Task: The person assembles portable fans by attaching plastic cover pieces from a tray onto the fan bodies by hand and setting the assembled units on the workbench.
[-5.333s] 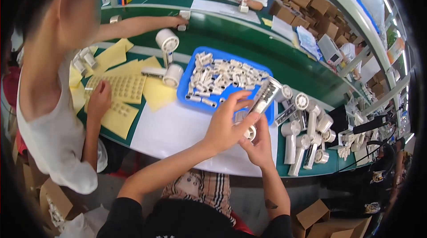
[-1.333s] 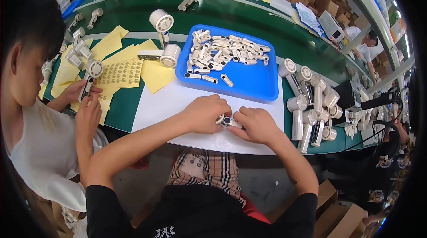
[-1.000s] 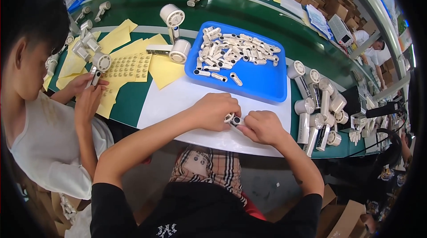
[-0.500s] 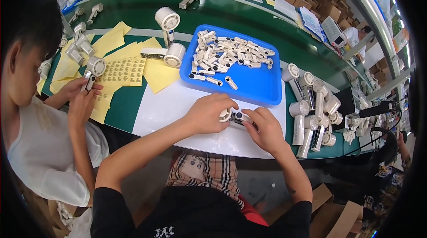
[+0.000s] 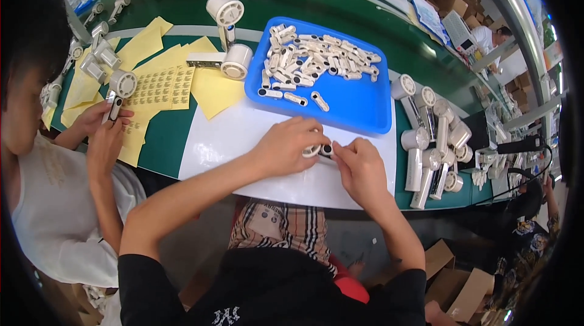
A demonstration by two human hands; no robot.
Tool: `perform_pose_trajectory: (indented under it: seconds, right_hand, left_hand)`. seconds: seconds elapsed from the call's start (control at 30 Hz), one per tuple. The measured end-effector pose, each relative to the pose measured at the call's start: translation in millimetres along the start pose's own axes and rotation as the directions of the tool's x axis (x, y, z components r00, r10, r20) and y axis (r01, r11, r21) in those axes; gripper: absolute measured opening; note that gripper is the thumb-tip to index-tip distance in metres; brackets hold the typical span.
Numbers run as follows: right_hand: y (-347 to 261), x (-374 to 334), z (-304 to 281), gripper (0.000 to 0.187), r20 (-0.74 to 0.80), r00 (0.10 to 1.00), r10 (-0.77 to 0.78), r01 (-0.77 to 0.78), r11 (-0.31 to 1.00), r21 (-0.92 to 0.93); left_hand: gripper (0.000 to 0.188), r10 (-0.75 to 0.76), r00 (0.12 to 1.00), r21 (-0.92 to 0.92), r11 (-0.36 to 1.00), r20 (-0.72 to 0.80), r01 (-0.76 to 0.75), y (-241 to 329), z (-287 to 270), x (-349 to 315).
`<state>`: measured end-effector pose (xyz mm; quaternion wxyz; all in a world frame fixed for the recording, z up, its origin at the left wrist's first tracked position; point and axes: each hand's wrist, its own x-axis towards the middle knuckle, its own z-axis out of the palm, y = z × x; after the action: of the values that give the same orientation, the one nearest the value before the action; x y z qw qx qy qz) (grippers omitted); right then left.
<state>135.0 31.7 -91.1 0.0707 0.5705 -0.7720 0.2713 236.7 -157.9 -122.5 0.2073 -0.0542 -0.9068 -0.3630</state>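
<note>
My left hand [image 5: 286, 146] is closed around the round head of a white handheld fan [image 5: 311, 151], which lies low over the white sheet [image 5: 243, 143]. My right hand [image 5: 362, 171] pinches at the fan's handle, where a small white cover piece with a dark round spot [image 5: 327, 150] shows between my fingers. The far part of the handle is hidden by my right hand. Just beyond my hands stands a blue tray [image 5: 359, 107] with many small white cover pieces [image 5: 328, 58] heaped toward its back.
Several white fans [image 5: 420, 171] are piled at the right. Two more fans [image 5: 236, 61] stand and lie left of the tray, by yellow sticker sheets [image 5: 161, 91]. At the left a co-worker's hands [image 5: 103, 134] hold another fan. Cardboard boxes [image 5: 462, 283] sit at the lower right.
The right hand's fingers have closed in over the handle, covering more of it. The left hand still grips the fan head. The whole view has shifted slightly.
</note>
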Motion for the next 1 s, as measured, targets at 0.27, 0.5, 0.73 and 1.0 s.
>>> perform_pose_trajectory:
  seconds: [0.27, 0.5, 0.73, 1.0]
  right_hand:
    - [18.2, -1.6, -4.7, 0.041, 0.22, 0.96, 0.176, -0.234, 0.932, 0.277]
    - [16.5, -29.3, 9.5, 0.057, 0.296, 0.955, 0.012, -0.11, 0.941, 0.319]
    - [11.7, -44.2, 33.0, 0.055, 0.057, 0.998, 0.039, -0.051, 0.969, 0.243]
    - [15.6, -27.2, 21.5, 0.056, 0.168, 0.957, 0.235, -0.289, 0.792, 0.538]
  left_hand:
    - [0.03, 0.243, 0.947, 0.269, 0.946, -0.209, -0.184, 8.7, 14.9, -13.5]
    - [0.038, -0.149, 0.985, 0.322, 0.94, 0.092, 0.112, 42.2, 14.9, -16.8]
    - [0.043, -0.04, 0.999, 0.293, 0.956, 0.009, 0.035, 28.8, 21.8, -21.8]
    - [0.038, -0.208, 0.978, 0.182, 0.961, -0.026, 0.209, 36.3, 12.2, -6.4]
